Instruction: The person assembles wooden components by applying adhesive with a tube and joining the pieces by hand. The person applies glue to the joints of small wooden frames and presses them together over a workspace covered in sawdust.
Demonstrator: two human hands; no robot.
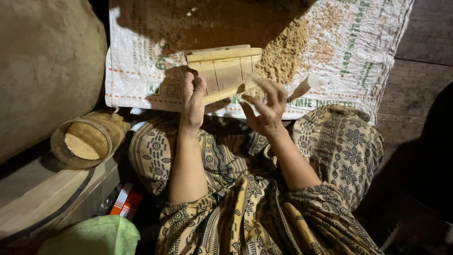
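Holding a small wooden frame (pixel 225 71) over the woven sack (pixel 141 75) beside the sawdust pile (pixel 283 52): left hand (pixel 193 101) grips its lower left edge, right hand (pixel 266 111) fingers spread wide, touching the lower slat. Step appears to be assembly; next move likely requires steadying that slat.

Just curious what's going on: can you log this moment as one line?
left hand: grips wooden frame | right hand: fingers spread at frame's edge | sawdust pile, white bottle on woven sack

A plank floor (pixel 424 52) is carrying a white woven sack (pixel 368 42), spread flat; sawdust (pixel 283 52) is lying heaped on the sack, a slatted wooden frame (pixel 226 68) just beside it.
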